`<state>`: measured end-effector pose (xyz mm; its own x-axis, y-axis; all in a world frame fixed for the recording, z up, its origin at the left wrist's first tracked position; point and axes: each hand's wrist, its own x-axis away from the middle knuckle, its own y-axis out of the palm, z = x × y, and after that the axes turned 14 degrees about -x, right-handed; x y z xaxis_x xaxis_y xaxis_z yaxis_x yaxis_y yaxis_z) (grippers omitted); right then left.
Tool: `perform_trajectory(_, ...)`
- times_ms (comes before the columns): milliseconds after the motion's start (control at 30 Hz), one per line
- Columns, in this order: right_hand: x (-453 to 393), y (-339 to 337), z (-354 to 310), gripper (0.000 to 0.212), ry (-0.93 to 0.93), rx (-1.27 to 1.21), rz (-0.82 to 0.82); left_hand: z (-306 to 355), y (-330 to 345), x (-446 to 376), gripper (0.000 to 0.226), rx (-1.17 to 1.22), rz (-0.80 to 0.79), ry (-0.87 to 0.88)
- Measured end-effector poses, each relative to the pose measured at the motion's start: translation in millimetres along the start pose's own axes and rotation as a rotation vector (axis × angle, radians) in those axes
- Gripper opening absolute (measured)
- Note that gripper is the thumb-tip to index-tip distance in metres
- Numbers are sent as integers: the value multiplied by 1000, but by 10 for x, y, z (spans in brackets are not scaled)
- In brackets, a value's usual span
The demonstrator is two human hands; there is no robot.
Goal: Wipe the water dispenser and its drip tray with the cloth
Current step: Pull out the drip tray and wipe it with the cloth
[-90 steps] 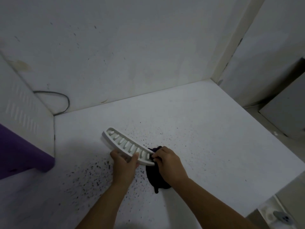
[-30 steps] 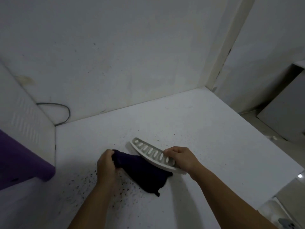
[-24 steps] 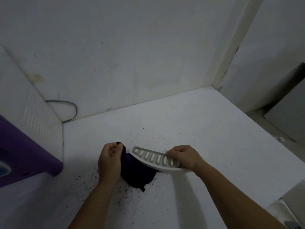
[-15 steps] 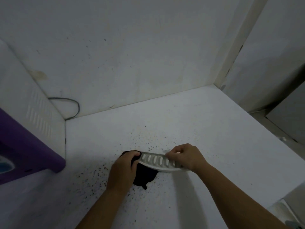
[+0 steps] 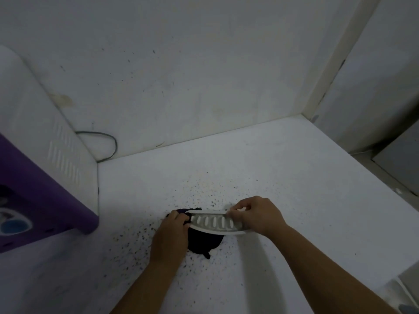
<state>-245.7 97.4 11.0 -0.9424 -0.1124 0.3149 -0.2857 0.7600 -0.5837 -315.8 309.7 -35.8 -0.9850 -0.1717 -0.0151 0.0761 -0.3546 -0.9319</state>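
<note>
**Wiping the drip tray grille over the table**

Holding the grille at both ends is what you are doing here. Your right hand pinches the right end of the drip tray, fingers curled over its top edge. Your left hand grasps the dark cloth, bunched against the tray's left end; most of the cloth hangs under the tray and lies on the table.

The tray is a curved white plastic strip with a row of slots, held just above the table in front of you. It looks light and stiff, probably a little springy along its length, so take it by the solid ends or the rim, not across the slotted middle. Wet plastic is likely slippery; a pinch on the edge may twist loose if you rub hard. The cloth is soft and limp, so ball it in the palm and push a fold into each slot.

Dark specks dot the table around your hands. The water dispenser, purple-fronted with white vented sides, stands well apart at your left.
</note>
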Motion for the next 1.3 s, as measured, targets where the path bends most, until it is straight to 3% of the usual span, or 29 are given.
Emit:
perform_trajectory(233, -88, -49, -125, 25, 56, -18, -10, -42, -19, 36, 31, 69, -55, 9)
perform_trajectory(500, -108, -51, -253, 26, 24, 90, 21, -26, -21, 17, 16, 123, 27, -70)
perform_trajectory(633, -128, -52, -329, 28, -16, 161, 28, 35, 18, 89, 20, 153, 78, 48)
perform_trajectory(800, -161, -68, -309, 28, 1, 123, -16, -68, 1, 49, 24, 114, 63, 62)
perform_trajectory(900, -160, -101, -320, 33, 24, -40, 34, -37, 15, 50, 26, 59, 54, 86)
perform_trajectory(1067, -237, -186, -383, 25, 157, -824, 208, -61, 30, 92, 31, 90, 26, 77)
perform_trajectory(1133, -213, -89, -408, 26, 129, -929, 224, -50, 20, 81, 30, 124, 44, 53)
perform_trajectory(1233, -149, 39, -379, 6, 15, -1007, 215, -4, 18, 54, 29, 163, 61, -25)
perform_trajectory(1300, -146, 27, -333, 16, 10, -1021, 180, 2, 20, 26, 26, 203, 64, -74)
